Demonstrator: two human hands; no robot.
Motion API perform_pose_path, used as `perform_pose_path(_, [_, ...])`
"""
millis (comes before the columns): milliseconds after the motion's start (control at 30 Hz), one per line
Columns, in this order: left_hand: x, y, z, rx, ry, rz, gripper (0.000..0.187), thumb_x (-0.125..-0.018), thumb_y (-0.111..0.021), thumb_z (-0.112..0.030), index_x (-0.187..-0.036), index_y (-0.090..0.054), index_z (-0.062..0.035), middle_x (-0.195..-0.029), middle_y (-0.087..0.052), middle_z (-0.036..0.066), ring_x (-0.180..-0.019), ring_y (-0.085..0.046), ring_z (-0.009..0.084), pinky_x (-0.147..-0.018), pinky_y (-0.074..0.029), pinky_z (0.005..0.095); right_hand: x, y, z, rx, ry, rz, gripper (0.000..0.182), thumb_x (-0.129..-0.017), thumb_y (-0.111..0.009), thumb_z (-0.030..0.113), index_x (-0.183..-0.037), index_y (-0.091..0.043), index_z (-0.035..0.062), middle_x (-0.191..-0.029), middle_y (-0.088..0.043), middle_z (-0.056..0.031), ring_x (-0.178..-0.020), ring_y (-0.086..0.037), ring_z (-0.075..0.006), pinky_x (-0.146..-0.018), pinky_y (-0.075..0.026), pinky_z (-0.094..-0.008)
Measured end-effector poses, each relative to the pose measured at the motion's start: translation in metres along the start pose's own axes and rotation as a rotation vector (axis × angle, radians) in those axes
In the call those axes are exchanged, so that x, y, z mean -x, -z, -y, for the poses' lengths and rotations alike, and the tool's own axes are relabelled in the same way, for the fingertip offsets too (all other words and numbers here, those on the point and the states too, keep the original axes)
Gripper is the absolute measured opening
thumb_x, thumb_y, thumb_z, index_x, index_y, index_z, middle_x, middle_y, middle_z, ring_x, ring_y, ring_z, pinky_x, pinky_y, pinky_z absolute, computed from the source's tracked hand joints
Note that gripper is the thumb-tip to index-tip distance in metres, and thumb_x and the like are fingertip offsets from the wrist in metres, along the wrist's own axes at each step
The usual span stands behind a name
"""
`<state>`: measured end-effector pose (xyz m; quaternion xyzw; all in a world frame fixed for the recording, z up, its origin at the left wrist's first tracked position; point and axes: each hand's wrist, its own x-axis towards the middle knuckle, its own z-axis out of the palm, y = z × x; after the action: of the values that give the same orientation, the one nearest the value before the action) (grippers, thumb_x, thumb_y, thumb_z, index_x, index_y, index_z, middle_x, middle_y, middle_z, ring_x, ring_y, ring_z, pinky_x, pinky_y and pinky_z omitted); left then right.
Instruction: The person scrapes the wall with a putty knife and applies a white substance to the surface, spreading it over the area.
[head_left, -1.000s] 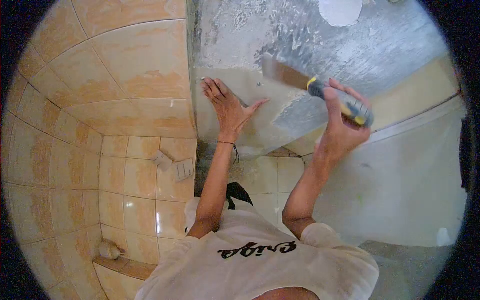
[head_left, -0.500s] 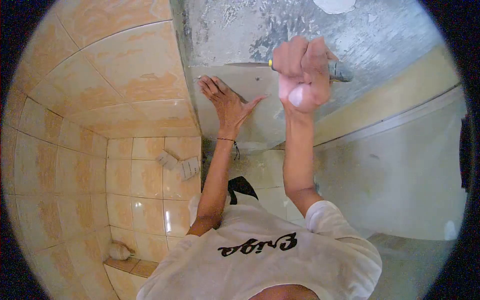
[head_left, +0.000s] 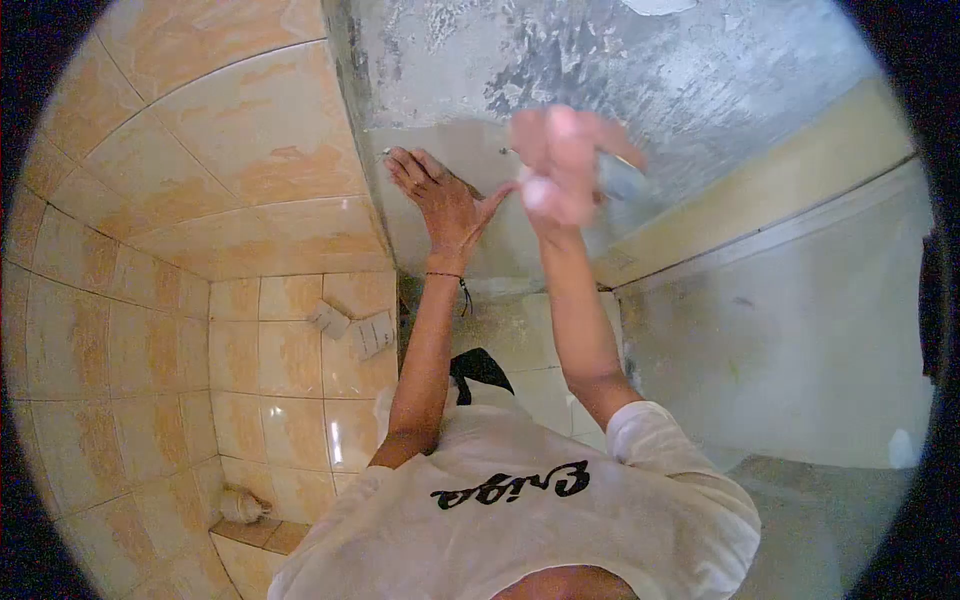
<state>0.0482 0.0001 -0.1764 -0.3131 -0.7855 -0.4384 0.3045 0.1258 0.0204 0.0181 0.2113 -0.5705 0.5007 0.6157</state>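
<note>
Head view: left hand (head_left: 440, 205) spread flat on wall (head_left: 690, 110), right hand (head_left: 560, 165) gripping blurred scraper (head_left: 625, 180).
Scraper just right of left thumb, blade hidden; keep angle low, pressure even, thumb clear.

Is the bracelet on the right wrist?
No: the dark bracelet circles the wrist of the left hand.

The right hand (head_left: 562, 168) is smeared by motion blur, and it hides most of the tool (head_left: 627, 182), which shows as a grey-blue smudge at its right. The palm of the left hand (head_left: 440, 205) is hidden. The far edge cuts a white patch (head_left: 660, 5); the near edge crops the shirt (head_left: 450, 545). Marks on the pale scraps (head_left: 374, 336) at left are too small to read.
</note>
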Motion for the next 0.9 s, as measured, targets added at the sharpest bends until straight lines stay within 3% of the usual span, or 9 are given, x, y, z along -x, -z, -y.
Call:
perform_pose_path(67, [0.001,-0.004,0.001,0.014,-0.005,0.000,0.152,-0.065,-0.071,-0.082,-0.153,0.012,0.0092,-0.158,0.012,0.039,-0.147,0.014,0.0545,-0.119,0.006,0.0637,0.001,0.000,-0.001,0.195,-0.002,-0.056,0.021,-0.087,-0.054,0.001,-0.071,-0.043,0.0092,-0.054,-0.036,0.0006,-0.043,-0.025,-0.0097,-0.041,-0.022,-0.0314])
perform_pose_path(133, [0.000,-0.004,0.000,0.055,0.036,0.016,0.152,-0.065,-0.072,-0.081,-0.153,0.013,0.0089,-0.158,0.013,0.039,-0.147,0.015,0.0541,-0.119,0.007,0.0632,-0.003,-0.006,0.011,-0.063,-0.098,-0.074,0.022,-0.089,-0.054,0.007,-0.071,-0.042,0.0105,-0.054,-0.029,0.0027,-0.044,-0.018,-0.0096,-0.043,-0.018,-0.0313])
perform_pose_path(267, [-0.002,0.003,-0.002,0.065,-0.004,-0.007,0.151,-0.066,-0.073,-0.079,-0.153,0.013,0.0098,-0.158,0.014,0.039,-0.148,0.015,0.0537,-0.119,0.006,0.0636,0.003,0.007,0.003,-0.163,-0.083,-0.092,0.021,-0.092,-0.052,0.012,-0.073,-0.042,0.0114,-0.055,-0.023,0.0035,-0.045,-0.015,-0.0107,-0.045,-0.017,-0.0318])
perform_pose_path(333, [0.000,0.003,0.000,0.014,-0.039,0.003,0.149,-0.067,-0.073,-0.077,-0.152,0.011,0.0120,-0.158,0.013,0.039,-0.148,0.015,0.0535,-0.119,0.006,0.0636,0.002,0.005,-0.013,-0.152,-0.297,-0.137,0.019,-0.094,-0.047,0.013,-0.076,-0.040,0.0131,-0.054,-0.024,0.0033,-0.046,-0.018,-0.0112,-0.047,-0.019,-0.0322])
perform_pose_path(567, [0.000,0.003,-0.001,0.037,-0.002,0.021,0.146,-0.069,-0.074,-0.074,-0.152,0.008,0.0143,-0.157,0.012,0.040,-0.148,0.013,0.0540,-0.120,0.004,0.0627,0.012,0.002,0.000,-0.057,0.045,-0.041,0.027,-0.096,-0.049,0.017,-0.075,-0.031,0.0148,-0.055,-0.021,0.0030,-0.045,-0.018,-0.0117,-0.047,-0.018,-0.0325])
perform_pose_path(633, [0.002,0.000,0.003,-0.022,-0.016,0.032,0.147,-0.068,-0.075,-0.074,-0.152,0.008,0.0141,-0.157,0.012,0.040,-0.148,0.013,0.0540,-0.120,0.004,0.0628,0.014,-0.001,-0.014,-0.067,-0.348,-0.232,0.020,-0.084,-0.053,0.006,-0.077,-0.035,0.0131,-0.057,-0.022,0.0026,-0.046,-0.020,-0.0125,-0.048,-0.019,-0.0322])
perform_pose_path(700, [0.000,-0.004,0.004,-0.017,-0.023,0.012,0.147,-0.068,-0.075,-0.074,-0.152,0.008,0.0140,-0.158,0.012,0.040,-0.148,0.013,0.0541,-0.120,0.004,0.0628,0.020,0.008,-0.017,-0.209,-0.291,-0.240,0.018,-0.078,-0.052,0.001,-0.078,-0.038,0.0118,-0.056,-0.024,0.0025,-0.046,-0.022,-0.0127,-0.048,-0.019,-0.0324])
perform_pose_path(767, [0.000,-0.008,0.006,-0.019,-0.019,-0.012,0.147,-0.068,-0.075,-0.074,-0.152,0.008,0.0139,-0.158,0.012,0.040,-0.148,0.013,0.0542,-0.120,0.004,0.0628,0.023,0.004,-0.011,-0.159,0.097,-0.260,0.025,-0.094,-0.057,0.005,-0.074,-0.044,0.0089,-0.055,-0.040,0.0016,-0.044,-0.036,-0.0081,-0.041,-0.027,-0.0286])
perform_pose_path(900, [0.002,0.002,0.002,0.026,-0.032,0.002,0.147,-0.069,-0.074,-0.075,-0.152,0.010,0.0125,-0.158,0.012,0.039,-0.148,0.013,0.0543,-0.120,0.005,0.0631,0.012,-0.002,0.001,-0.124,-0.190,-0.280,0.015,-0.078,-0.052,0.003,-0.079,-0.039,0.0095,-0.054,-0.026,0.0028,-0.047,-0.024,-0.0133,-0.050,-0.024,-0.0319])
